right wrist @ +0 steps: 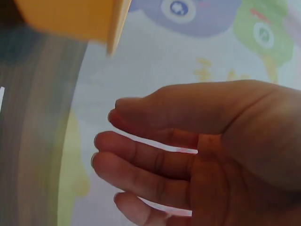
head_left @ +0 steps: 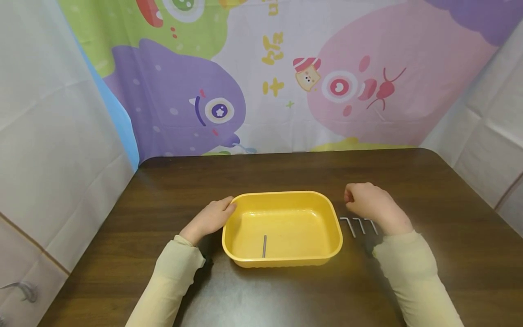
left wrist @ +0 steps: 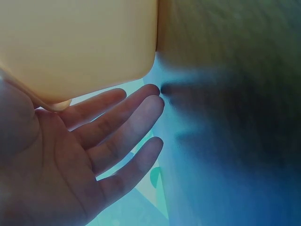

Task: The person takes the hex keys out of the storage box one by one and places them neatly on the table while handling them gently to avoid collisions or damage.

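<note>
A yellow plastic basin (head_left: 282, 227) stands on the table. My left hand (head_left: 210, 220) holds its left rim, thumb over the edge and fingers along the outside wall; in the left wrist view those fingers (left wrist: 124, 134) are spread and slightly bent. Inside the basin lies a thin dark metal rod (head_left: 264, 246), near the front wall. Three L-shaped hex keys (head_left: 349, 227) lie in a row to the basin's right. Above and behind them hovers my right hand (head_left: 373, 204), its fingers (right wrist: 141, 179) loosely curled, thumb tip at the index finger, nothing visible between them.
The dark brown wooden table (head_left: 286, 299) has rounded far corners. Behind it hangs a cartoon-printed curtain (head_left: 278, 113), and pale panels (head_left: 61, 136) flank both sides.
</note>
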Motion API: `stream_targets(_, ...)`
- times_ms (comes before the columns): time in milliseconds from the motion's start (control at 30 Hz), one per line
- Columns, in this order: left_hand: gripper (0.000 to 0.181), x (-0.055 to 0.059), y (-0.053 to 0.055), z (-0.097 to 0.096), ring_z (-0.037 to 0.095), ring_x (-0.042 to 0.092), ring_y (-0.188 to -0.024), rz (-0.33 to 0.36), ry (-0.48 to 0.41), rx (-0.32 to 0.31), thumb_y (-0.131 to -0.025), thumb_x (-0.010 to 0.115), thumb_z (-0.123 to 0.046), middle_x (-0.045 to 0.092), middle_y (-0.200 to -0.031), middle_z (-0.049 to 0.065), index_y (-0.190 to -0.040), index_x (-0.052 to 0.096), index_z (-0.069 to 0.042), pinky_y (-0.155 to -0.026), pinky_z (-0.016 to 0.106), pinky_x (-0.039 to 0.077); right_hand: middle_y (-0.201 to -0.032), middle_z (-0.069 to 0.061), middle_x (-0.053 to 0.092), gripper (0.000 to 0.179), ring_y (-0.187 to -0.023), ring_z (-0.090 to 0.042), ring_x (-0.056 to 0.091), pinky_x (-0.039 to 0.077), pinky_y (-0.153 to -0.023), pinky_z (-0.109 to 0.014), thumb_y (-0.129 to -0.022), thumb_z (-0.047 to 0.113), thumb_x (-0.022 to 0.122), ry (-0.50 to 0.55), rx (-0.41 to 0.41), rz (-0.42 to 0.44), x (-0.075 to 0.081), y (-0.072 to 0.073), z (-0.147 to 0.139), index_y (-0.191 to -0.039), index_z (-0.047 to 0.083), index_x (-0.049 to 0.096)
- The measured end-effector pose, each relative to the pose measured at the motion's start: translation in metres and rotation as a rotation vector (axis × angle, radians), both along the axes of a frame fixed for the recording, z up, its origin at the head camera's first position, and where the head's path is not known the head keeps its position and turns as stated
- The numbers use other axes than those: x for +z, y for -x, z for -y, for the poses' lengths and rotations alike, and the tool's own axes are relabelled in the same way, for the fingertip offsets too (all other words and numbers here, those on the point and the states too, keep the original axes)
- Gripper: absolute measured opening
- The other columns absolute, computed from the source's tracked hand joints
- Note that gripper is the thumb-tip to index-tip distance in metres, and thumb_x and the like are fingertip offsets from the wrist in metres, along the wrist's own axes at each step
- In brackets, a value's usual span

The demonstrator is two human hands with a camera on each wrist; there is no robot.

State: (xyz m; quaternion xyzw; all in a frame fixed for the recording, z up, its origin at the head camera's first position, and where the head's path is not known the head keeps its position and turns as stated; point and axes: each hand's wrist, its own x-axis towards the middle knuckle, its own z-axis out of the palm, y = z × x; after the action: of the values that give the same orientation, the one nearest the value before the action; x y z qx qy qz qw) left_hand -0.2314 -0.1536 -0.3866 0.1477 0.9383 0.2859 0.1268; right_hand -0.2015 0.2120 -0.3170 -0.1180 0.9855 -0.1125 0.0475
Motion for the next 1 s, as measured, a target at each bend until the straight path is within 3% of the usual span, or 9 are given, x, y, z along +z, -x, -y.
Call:
stream_targets(433, 0.054, -0.001, 0.001, 0.000, 0.033, 0.036, -0.128, 0.002, 0.000, -0.004, -0.099, 0.030, -0.033, 0.034, -0.142, 0.020, -0.141, 0.027, 0.000, -0.103, 0.048, 0.029, -0.067, 0.001, 0.050, 0.003, -0.058, -0.015, 0.046, 0.036, -0.052, -0.027, -0.081, 0.011, 0.057, 0.028, 0.135, -0.051, -0.005, -0.008, 0.037, -0.083, 0.009, 0.058)
stream_targets(800, 0.053, 0.000, -0.001, 0.001, 0.034, 0.037, -0.128, -0.004, 0.005, -0.008, -0.099, 0.030, -0.032, 0.035, -0.141, 0.020, -0.141, 0.028, 0.001, -0.102, 0.049, 0.029, -0.074, 0.004, 0.056, 0.005, -0.067, -0.011, 0.052, 0.044, -0.062, -0.027, -0.080, 0.009, 0.061, 0.054, 0.353, -0.175, -0.016, -0.016, 0.074, -0.084, 0.012, 0.060)
stream_targets(1000, 0.053, -0.001, 0.000, 0.000, 0.032, 0.038, -0.127, -0.015, 0.000, -0.013, -0.099, 0.030, -0.034, 0.036, -0.140, 0.019, -0.140, 0.030, -0.001, -0.102, 0.048, 0.030, -0.076, 0.003, 0.055, 0.005, -0.067, -0.011, 0.050, 0.043, -0.065, -0.025, -0.080, 0.008, 0.062, 0.083, 0.444, -0.182, -0.023, -0.019, 0.090, -0.084, 0.012, 0.060)
